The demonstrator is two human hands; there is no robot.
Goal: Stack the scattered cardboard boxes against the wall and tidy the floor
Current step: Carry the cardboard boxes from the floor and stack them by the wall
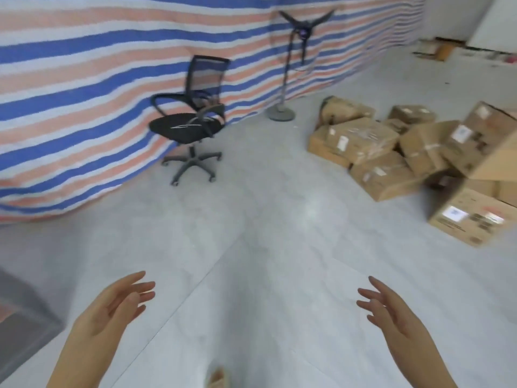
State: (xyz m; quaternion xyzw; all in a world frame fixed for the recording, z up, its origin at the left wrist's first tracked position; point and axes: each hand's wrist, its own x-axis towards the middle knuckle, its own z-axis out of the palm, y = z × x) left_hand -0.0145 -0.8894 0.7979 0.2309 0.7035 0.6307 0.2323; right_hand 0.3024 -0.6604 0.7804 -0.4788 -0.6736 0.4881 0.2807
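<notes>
Both hands (112, 306) (391, 312) grip nothing; cardboard boxes (361, 138) well ahead.

The room is evenly bright, with soft, diffuse daylight and no hard shadows; I cannot tell where it comes from. A pale sheen sits on the grey floor (279, 219) ahead of me, and a faint dim patch lies between my arms. Everything is slightly smeared with motion blur, worst on the cardboard boxes (405, 152) at the right edge. The wide lens bows the striped tarp (84, 93) into curves.
</notes>
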